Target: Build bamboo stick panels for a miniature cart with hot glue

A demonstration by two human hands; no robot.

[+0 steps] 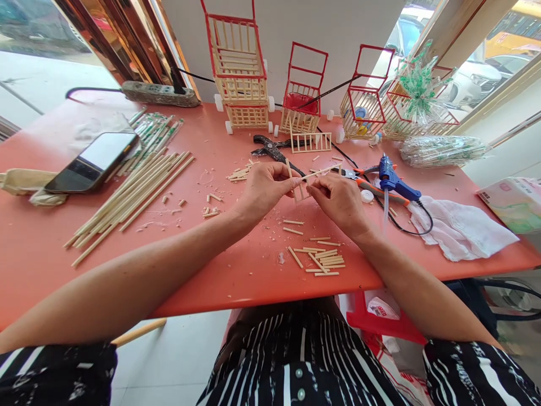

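While cut sticks point(321, 260) lie scattered on the orange table point(236, 276), the left hand point(264, 189) and right hand point(338, 203) pinch a small wooden stick frame point(301, 189) between their fingertips just above the tabletop, a blue glue gun point(391, 179) resting nearby beside black pliers point(273, 149).

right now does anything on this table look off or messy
Nothing looks damaged. Wood chips and short cut sticks lie scattered over the red table around both hands. The left hand and right hand pinch a small stick frame. The blue glue gun lies on its side.
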